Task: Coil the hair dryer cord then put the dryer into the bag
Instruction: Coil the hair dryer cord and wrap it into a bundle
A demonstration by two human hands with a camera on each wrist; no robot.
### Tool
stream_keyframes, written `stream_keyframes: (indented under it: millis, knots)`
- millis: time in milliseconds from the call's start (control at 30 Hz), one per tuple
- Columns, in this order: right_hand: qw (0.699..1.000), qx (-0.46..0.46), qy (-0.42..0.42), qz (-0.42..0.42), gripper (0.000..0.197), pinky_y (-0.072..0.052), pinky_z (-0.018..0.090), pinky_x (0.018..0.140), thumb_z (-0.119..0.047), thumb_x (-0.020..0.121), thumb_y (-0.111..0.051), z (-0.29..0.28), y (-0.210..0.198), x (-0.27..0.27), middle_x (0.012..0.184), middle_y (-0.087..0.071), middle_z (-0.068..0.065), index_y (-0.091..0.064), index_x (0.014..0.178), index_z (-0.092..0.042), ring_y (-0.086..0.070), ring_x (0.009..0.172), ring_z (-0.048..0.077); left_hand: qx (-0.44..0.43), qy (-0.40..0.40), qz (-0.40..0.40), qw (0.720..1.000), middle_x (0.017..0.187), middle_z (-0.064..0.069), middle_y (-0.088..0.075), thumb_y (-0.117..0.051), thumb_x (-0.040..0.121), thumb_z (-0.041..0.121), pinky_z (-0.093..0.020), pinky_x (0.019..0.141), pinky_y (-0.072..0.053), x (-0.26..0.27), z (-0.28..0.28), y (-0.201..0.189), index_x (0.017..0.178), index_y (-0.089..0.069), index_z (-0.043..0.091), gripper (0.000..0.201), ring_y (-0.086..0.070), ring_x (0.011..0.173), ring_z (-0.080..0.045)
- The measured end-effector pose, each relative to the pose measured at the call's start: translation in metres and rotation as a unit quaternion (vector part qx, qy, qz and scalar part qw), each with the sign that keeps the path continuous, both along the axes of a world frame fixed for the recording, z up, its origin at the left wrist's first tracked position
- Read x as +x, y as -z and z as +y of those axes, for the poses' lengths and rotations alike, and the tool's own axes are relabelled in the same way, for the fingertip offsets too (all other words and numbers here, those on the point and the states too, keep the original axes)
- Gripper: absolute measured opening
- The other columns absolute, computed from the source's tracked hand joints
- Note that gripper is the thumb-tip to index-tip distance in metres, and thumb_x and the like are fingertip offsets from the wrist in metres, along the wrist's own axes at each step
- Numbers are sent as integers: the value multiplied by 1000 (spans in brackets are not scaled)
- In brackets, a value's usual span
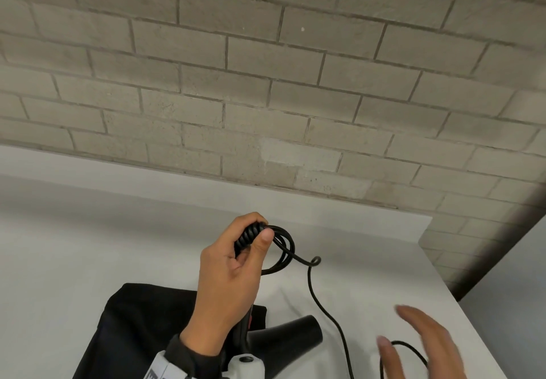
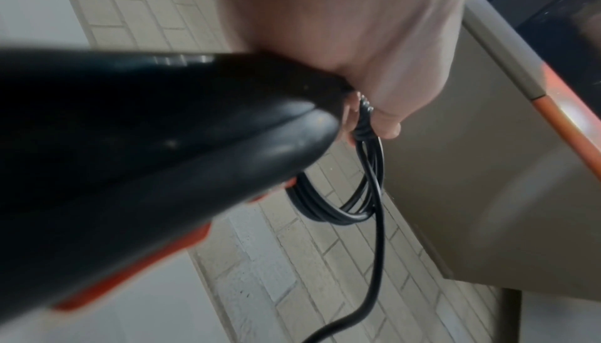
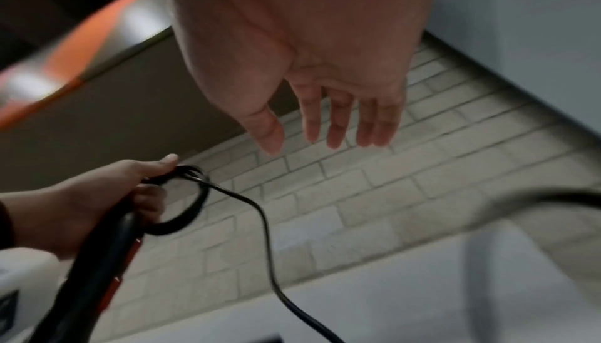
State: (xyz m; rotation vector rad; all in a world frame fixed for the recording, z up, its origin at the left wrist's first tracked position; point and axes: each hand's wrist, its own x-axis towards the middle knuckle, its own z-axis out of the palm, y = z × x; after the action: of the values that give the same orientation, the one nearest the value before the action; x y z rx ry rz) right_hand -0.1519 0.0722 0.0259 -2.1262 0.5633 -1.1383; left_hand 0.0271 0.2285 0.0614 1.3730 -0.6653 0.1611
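Observation:
My left hand (image 1: 236, 263) holds the black hair dryer (image 1: 283, 334) by its handle end, thumb pinning the ribbed strain relief and a few small loops of black cord (image 1: 285, 248) against it. The dryer's nozzle points down to the right above the black bag (image 1: 133, 328) lying on the white table. In the left wrist view the dryer body (image 2: 146, 155) fills the left, with the cord loops (image 2: 341, 209) hanging below the hand (image 2: 374, 53). The loose cord (image 1: 325, 307) trails down to the right. My right hand (image 1: 419, 346) hovers with straight fingers near the cord, holding nothing; it appears again (image 3: 309, 78).
A white table (image 1: 88, 245) stands against a pale brick wall (image 1: 266, 83). The table's right edge (image 1: 461, 299) drops off beside my right hand. The cord's tail (image 1: 407, 346) curls on the table by the bottom edge.

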Motion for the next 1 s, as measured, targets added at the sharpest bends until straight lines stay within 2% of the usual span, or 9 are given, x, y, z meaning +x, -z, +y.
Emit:
stream_keyframes:
  millis: [67, 133, 200, 267, 367, 500, 733, 900, 1000]
  knots:
    - [998, -44, -31, 32, 37, -41, 8, 88, -63, 81, -52, 12, -1, 20, 114, -64, -13, -64, 104, -35, -55, 111, -2, 3, 7, 0, 1000, 84, 8, -67, -62, 86, 28, -8, 65, -45, -3, -1, 0, 95, -67, 24, 11, -61, 73, -4]
    - [992, -47, -92, 69, 37, -31, 2, 96, -49, 84, -57, 13, -8, 38, 132, -51, -25, -54, 120, -43, -43, 126, -6, 3, 14, 4, 1000, 83, 9, -67, -63, 85, 29, -8, 64, -45, -5, -1, 0, 96, -68, 25, 13, -61, 73, -3]
    - [977, -63, -150, 136, 54, -20, 8, 107, -51, 87, -53, 14, -8, 53, 147, -27, -34, -29, 135, -52, -17, 139, -11, 3, 18, 5, 1000, 82, 10, -67, -63, 86, 27, -8, 63, -45, -6, 0, 0, 97, -68, 24, 13, -61, 72, -3]
    - [961, -70, -195, 181, 48, -21, 14, 108, -56, 90, -45, 14, -10, 66, 141, -31, -36, -21, 132, -57, -17, 137, -15, 4, 14, -1, 1000, 82, 9, -68, -63, 86, 27, -9, 63, -45, -6, 1, 0, 96, -68, 25, 11, -61, 71, -4]
    - [966, -88, -207, 129, 17, -38, 7, 85, -41, 95, -48, 12, -21, 72, 102, -56, -26, -43, 106, -52, -52, 104, -6, 4, 0, -14, 1000, 82, 7, -67, -63, 87, 28, -10, 62, -45, -4, 1, 1, 94, -67, 29, 8, -60, 71, -9]
    - [960, -183, -209, 39, 9, -38, 13, 70, -31, 95, -50, 14, -45, 68, 82, -54, -20, -58, 95, -32, -51, 78, 7, 14, -11, -14, 1000, 84, 7, -69, -62, 88, 33, -14, 62, -45, -1, 2, 2, 96, -69, 34, 10, -60, 72, -17]
    - [946, -214, -243, 15, 12, -35, 10, 68, -24, 95, -52, 17, -83, 72, 79, -49, -21, -63, 92, -21, -46, 73, 2, 53, 19, -71, 996, 74, 1, -64, -53, 89, 54, -38, 53, -42, -5, 1, 4, 101, -65, 37, 24, -50, 55, -25]
    - [948, -183, -262, 5, 9, -37, 7, 66, -22, 94, -57, 20, -94, 84, 78, -56, -18, -65, 93, -20, -53, 72, 1, 55, 65, -92, 992, 52, 5, -41, -58, 85, 61, -21, 45, -28, -8, 3, 6, 105, -64, 33, 35, -28, 43, -11]
    - [953, -127, -274, -4, 8, -42, 7, 65, -16, 92, -60, 21, -94, 89, 82, -64, -15, -66, 91, -21, -61, 75, 4, 64, 64, -91, 992, 57, 3, -51, -68, 79, 56, -20, 45, -30, -9, 3, 6, 107, -64, 36, 34, -28, 44, -11]
